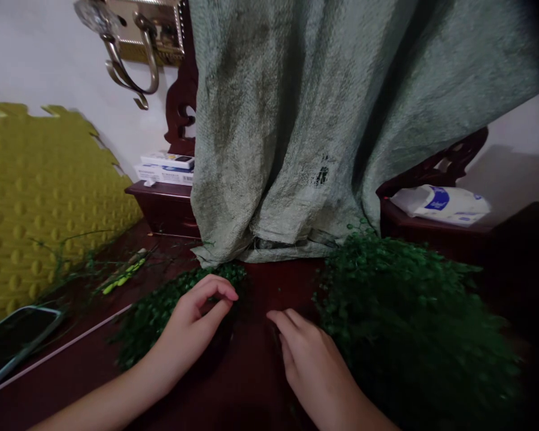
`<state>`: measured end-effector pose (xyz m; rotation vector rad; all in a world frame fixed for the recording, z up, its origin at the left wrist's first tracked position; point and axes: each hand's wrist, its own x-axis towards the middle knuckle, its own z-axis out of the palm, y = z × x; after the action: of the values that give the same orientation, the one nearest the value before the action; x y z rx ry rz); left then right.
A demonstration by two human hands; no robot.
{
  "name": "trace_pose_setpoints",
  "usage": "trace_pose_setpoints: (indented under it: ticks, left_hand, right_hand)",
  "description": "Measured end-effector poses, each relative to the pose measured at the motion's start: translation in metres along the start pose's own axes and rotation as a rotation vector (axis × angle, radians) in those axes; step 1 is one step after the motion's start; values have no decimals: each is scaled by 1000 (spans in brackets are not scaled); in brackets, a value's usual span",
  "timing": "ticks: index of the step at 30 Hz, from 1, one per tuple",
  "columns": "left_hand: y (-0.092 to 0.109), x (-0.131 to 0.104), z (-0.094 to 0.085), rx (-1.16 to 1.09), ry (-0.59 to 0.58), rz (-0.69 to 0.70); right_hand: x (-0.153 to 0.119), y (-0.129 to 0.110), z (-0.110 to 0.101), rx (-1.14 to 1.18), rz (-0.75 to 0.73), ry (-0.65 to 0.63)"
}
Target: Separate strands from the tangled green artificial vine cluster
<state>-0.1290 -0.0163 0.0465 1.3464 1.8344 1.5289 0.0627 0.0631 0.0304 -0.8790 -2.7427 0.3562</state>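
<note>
My left hand is over the inner edge of a low green leafy heap. Its thumb and index finger curl into a ring with the tips close together; whatever they pinch, if anything, is too small to make out. Across a strip of dark red tabletop, my right hand has its fingers bent and pressed together, palm down. A dark edge shows below those fingers, and what they hold is hidden. Right beside this hand spreads a larger heap of small-leaved green sprigs.
A grey-green woven sack hangs behind. Small boxes sit on a ledge left, a tissue pack right. Loose stems, a yellow-green strip, a phone and a pale cable lie left, near a yellow foam mat.
</note>
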Motion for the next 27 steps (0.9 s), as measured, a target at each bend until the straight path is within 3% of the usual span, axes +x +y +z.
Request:
trace_pose_setpoints:
  ticks: [5, 13, 20, 27]
  left_hand:
    - [0, -2, 1, -12, -24, 21]
    - [0, -5, 1, 48, -90, 98]
    - [1, -12, 4, 161, -212, 265]
    - [5, -27, 15, 46, -412, 365]
  right_hand:
    - [-1, -1, 1, 58, -28, 44]
    - [-5, -4, 0, 236, -224, 118]
    - [-7, -7, 1, 388, -311, 317]
    - [-5, -22, -18, 369, -579, 567]
